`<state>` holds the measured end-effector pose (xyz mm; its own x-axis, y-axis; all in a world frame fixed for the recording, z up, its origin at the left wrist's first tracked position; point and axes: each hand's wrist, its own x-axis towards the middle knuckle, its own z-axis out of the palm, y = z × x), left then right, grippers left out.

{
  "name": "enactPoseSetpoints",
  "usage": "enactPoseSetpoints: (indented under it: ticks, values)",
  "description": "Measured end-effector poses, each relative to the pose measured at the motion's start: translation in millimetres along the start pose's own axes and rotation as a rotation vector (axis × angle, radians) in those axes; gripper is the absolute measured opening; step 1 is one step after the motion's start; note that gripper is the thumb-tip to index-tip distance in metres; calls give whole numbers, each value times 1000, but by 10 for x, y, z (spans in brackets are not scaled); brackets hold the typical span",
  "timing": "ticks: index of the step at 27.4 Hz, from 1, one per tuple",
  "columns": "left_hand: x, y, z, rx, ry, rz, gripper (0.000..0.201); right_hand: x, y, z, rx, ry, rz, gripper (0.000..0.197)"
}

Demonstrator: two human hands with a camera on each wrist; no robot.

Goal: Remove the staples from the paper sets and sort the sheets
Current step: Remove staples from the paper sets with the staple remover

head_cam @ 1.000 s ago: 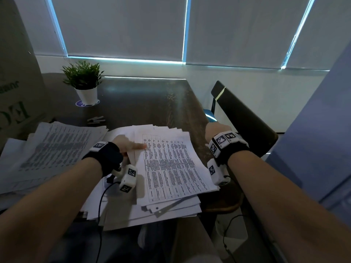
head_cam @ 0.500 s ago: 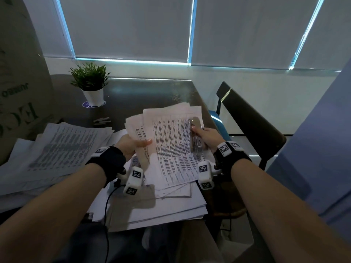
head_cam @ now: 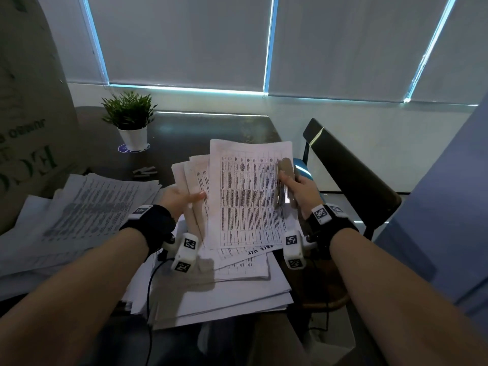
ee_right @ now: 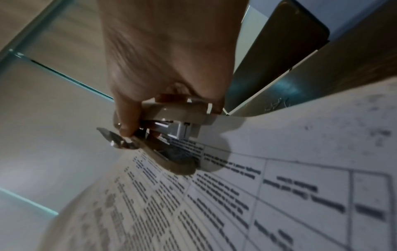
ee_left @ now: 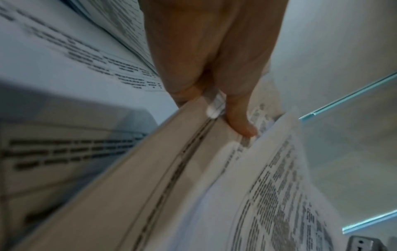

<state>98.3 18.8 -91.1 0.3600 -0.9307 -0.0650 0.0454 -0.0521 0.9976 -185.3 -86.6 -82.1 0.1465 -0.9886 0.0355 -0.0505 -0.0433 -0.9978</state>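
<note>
Drawn grey blinds back a dark desk point(head_cam: 184, 128). Above its near right edge, the left hand point(head_cam: 179, 199) pinches a thin, floppy printed white paper set point(head_cam: 245, 191); the right hand point(head_cam: 301, 191) grips a beige metal stapler point(head_cam: 284, 180). Sheets look light, best held by their edge.

A dark table point(head_cam: 190, 133) stands by a white wall point(head_cam: 369, 133). Above the wall are big windows with grey blinds point(head_cam: 184, 38) pulled down. Thin lines of blue-white light point(head_cam: 268, 43) shine at the edges of the blinds. The room is dim. A small green plant point(head_cam: 129, 109) in a white pot point(head_cam: 133, 138) sits on the far left part of the table. A brown cardboard box point(head_cam: 26, 114) with letters on it stands at the left. A dark chair point(head_cam: 348, 170) is on the right of the table.
</note>
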Motion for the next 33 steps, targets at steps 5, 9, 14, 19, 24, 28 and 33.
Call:
enactPoseSetpoints:
  ticks: [5,9,14,19,24,28,33]
  values:
    - [11,142,10,8,-52,-23,36,12,-36,10,177,-86,80,42]
    - [-8,206,-21,-146,-106,-90,39,59,-35,105,166,-33,65,40]
    - [-101,263,119,75,-201,-61,37,52,-196,425,207,-118,108,70]
    - [-7,485,-93,38,21,72,32,27,-268,660,154,-183,24,62]
    - [28,702,-476,2,192,165,30,-132,-297,779,230,-481,143,12]
    - [140,746,-851,187,450,215,42,-259,-283,1164,140,-619,122,15]
    - [84,820,-762,664,674,381,46,-364,-165,1874,-83,-558,23,25]
